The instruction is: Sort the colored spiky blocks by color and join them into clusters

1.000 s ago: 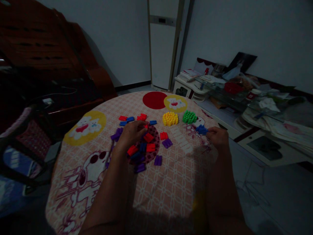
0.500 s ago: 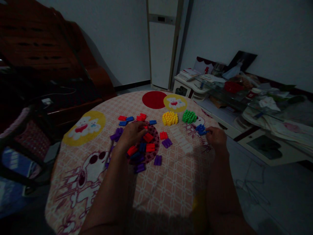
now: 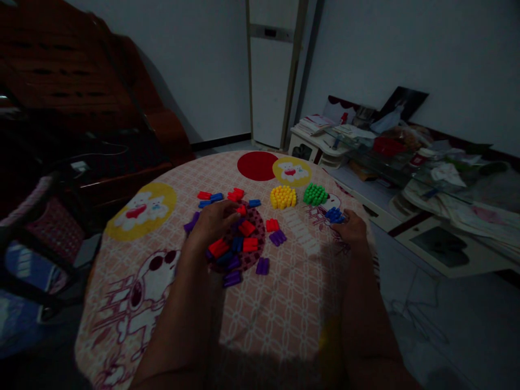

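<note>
My left hand [image 3: 213, 222] hovers over the left pile, its thumb and fingers closed about a small red plastic piece [image 3: 241, 209] at their tips. It hides part of the pile. Under and around it lie a red piece [image 3: 218, 247], a blue piece [image 3: 237, 244] and purple pieces [image 3: 232, 278]. At the right of the table, my right hand [image 3: 351, 227] has thumb and forefinger apart beside a blue cluster of upright pieces [image 3: 335, 215]. Nothing shows between those fingers. Farther back stand a yellow cluster [image 3: 283, 197] and a green cluster [image 3: 315, 194].
A patterned cloth covers the round table [image 3: 264, 314]. Loose purple pieces [image 3: 278, 237] lie near its middle. To the right stands a cluttered glass-topped cabinet [image 3: 365, 146]; at left are a wooden bench [image 3: 162, 130] and a chair [image 3: 52, 233]. A tall white unit [image 3: 270, 86] stands behind.
My right hand's thumb and forefinger have parted beside the blue cluster, and the hand has shifted slightly left. My left hand has drawn back a little to the left, showing more of the red piece.
</note>
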Motion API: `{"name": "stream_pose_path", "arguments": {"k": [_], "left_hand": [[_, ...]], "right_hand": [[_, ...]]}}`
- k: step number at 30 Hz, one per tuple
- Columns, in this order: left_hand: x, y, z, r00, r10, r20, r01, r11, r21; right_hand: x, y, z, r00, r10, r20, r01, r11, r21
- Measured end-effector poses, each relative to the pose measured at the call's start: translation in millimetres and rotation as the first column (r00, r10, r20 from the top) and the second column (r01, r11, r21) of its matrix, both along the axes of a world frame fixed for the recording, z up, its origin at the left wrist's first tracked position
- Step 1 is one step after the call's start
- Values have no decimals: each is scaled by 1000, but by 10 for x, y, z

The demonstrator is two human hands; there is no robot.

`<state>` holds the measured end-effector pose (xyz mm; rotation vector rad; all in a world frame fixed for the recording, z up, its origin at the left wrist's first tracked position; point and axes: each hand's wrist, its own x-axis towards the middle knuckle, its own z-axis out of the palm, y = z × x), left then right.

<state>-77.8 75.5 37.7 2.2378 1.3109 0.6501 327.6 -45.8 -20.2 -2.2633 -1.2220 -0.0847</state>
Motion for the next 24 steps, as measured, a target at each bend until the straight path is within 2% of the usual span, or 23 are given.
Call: {"name": "stream_pose_path", "arguments": {"k": [4, 9, 11, 13, 15, 18, 21, 24], "left_hand": [[-46, -2, -2, 999, 52, -5, -52, 999, 8], [-68, 5, 4, 998, -22, -52, 19, 998, -57], [-106, 9, 10, 993, -12, -116, 3, 997, -82], [-146, 6, 1, 983, -2, -185, -23, 991, -135], [-150, -5, -30, 969, -83, -233, 21, 966, -257], [-45, -39, -98, 924, -243, -297, 113, 913, -393], [103, -77, -134, 880, -270, -390, 126, 926, -356], [156, -95, -117, 892, -277, -357, 156, 930, -333]], "right_hand": [[-83, 45, -4, 1000, -29, 0, 29, 999, -26], [-76, -10, 56, 999, -27, 23, 28, 998, -57], [-119, -29, 116, 997, -28, 76, 25, 999, 43], [-233, -24, 180, 994, -32, 101, 9, 976, 218], [-403, 8, 227, 998, 32, 51, -48, 932, 359], [-670, 80, 239, 970, 239, -41, -203, 893, 401], [-854, 139, 211, 935, 347, -69, -297, 876, 380], [-997, 176, 190, 902, 417, -111, -345, 852, 393]]}}
